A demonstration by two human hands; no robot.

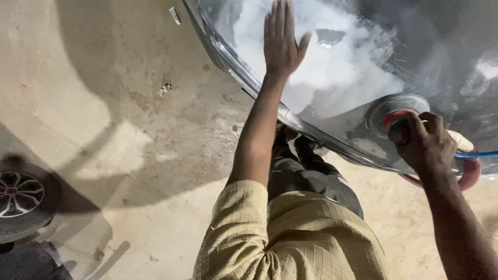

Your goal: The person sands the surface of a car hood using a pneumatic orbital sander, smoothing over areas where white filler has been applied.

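The right hand's (425,142) fingers (415,124) wrap tight around a red sander (397,111) whose disc presses flat on the grey car panel (337,67), its body mostly hidden under the hand. The left hand (280,39) lies open, fingers straight, flat on the panel's white sanded patch, well left of the sander. A blue hose (477,154) runs off the right edge; a wheel (21,199), far left of the panel, is cut off.

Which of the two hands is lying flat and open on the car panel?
The left hand, fingers spread flat on the whitish sanded patch of the car panel. The right hand is instead closed around a round sander.
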